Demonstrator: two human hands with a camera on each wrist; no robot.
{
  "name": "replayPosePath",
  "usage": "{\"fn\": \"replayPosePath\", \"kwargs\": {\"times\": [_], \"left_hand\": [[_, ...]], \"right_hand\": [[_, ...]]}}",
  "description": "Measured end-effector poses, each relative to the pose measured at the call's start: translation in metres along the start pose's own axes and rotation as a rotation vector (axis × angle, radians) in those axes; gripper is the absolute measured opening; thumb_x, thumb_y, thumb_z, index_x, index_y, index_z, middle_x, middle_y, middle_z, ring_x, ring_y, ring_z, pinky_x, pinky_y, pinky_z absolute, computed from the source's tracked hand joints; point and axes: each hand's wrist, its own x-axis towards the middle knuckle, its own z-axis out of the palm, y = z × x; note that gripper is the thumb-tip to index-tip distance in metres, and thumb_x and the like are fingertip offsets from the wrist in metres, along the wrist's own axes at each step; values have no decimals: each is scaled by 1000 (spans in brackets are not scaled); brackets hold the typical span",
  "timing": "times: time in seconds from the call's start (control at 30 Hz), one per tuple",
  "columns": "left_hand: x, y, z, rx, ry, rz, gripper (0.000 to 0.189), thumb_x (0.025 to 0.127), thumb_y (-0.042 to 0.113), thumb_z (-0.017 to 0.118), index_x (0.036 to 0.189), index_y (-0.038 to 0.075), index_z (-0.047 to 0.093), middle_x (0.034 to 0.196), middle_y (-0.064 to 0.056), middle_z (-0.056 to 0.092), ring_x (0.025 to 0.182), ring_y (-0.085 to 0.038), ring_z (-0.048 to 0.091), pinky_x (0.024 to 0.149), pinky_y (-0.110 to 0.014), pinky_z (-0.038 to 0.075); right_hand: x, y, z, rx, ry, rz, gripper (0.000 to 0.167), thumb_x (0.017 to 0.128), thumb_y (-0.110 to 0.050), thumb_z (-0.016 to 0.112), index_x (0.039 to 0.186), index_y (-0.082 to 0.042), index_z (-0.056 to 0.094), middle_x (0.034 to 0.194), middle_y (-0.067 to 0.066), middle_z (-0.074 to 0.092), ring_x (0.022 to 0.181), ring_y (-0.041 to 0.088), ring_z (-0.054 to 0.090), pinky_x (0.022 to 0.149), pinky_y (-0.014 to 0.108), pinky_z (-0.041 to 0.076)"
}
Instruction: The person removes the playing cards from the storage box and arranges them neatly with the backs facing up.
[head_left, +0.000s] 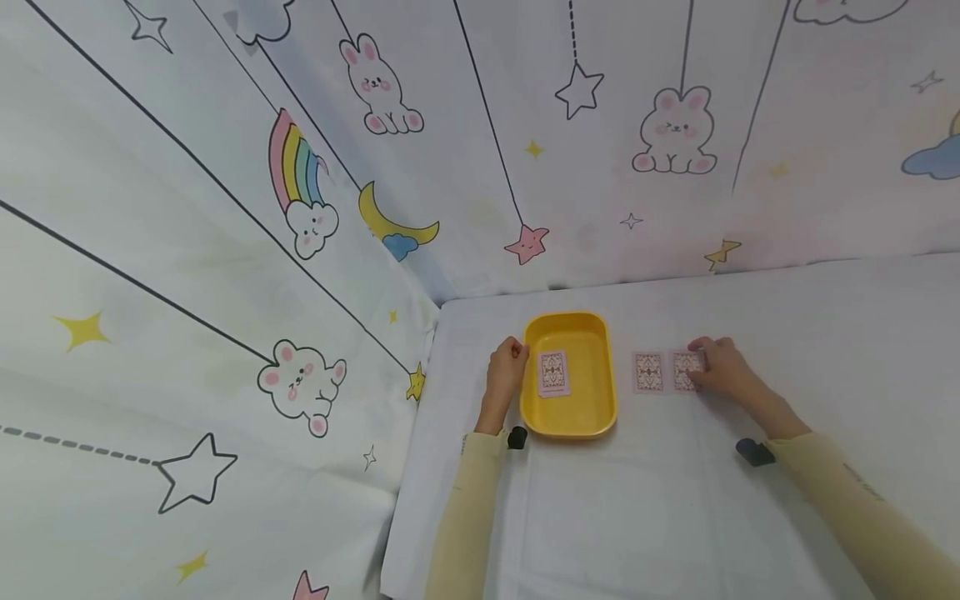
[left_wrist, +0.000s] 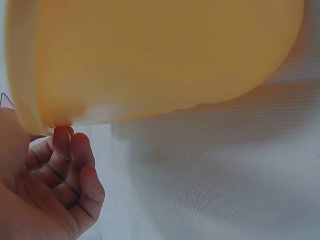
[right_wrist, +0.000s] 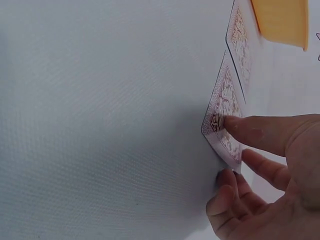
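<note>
At its left rim, a yellow plastic tray (head_left: 588, 408) is held by my left hand (head_left: 506, 371), its thumb and curled fingertips pinching the edge. Inside the tray lies a playing card (head_left: 553, 373), back up, with a red-brown pattern; whether others lie under it I cannot tell. Two more cards lie side by side to the tray's right, also backs up. My right hand (head_left: 722, 367) grips the right one (right_wrist: 226, 95), thumb on its patterned back and fingers at its edge. Touching nothing, the other card (head_left: 648, 372) sits between that one and the tray.
A white cloth (head_left: 615, 517) covers the table. Behind and to the left hang white sheets (head_left: 480, 167) printed with bunnies, stars and a rainbow. Dark wrist devices (head_left: 753, 452) show at both of the person's wrists, below light yellow sleeves (head_left: 468, 508).
</note>
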Motion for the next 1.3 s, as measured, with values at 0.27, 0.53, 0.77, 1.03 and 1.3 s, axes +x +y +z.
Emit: {"fn": "replayPosePath", "kwargs": {"times": [0.27, 0.53, 0.77, 1.03, 1.3], "left_hand": [[0, 2, -2, -9, 4, 13, 23, 103, 30, 57, 92, 11, 55, 74, 0, 48, 62, -12, 45, 55, -23, 35], [0, 1, -2, -13, 1, 7, 23, 103, 31, 57, 93, 11, 55, 75, 0, 49, 62, -12, 45, 54, -23, 35], [-1, 1, -2, -12, 6, 14, 22, 103, 30, 57, 93, 10, 56, 76, -1, 51, 63, -12, 46, 55, -23, 35], [-2, 2, -2, -3, -4, 18, 22, 104, 31, 56, 95, 10, 57, 77, -1, 52, 63, -11, 46, 55, -22, 36], [-1, 1, -2, -1, 3, 20, 22, 103, 30, 56, 94, 10, 57, 76, 0, 51, 63, -12, 47, 55, -22, 36]], "right_hand": [[-1, -2, 0, -21, -13, 8, 51, 91, -8, 66, 133, 13, 46, 132, 46, 31, 117, 59, 40, 99, 70, 38], [-1, -3, -3, -33, -37, 3, 53, 94, -13, 65, 135, 12, 46, 133, 45, 32, 120, 59, 39, 101, 71, 36], [2, -5, -8, -35, -50, 22, 62, 94, -18, 65, 137, 18, 39, 127, 46, 36, 114, 56, 44, 99, 68, 39], [6, -8, -10, -41, -54, 41, 67, 95, -19, 64, 140, 20, 33, 131, 46, 38, 120, 58, 41, 104, 68, 36], [10, -25, -13, 3, -59, 32, 68, 99, -22, 61, 146, 15, 29, 135, 42, 39, 124, 56, 41, 103, 66, 39]]}}
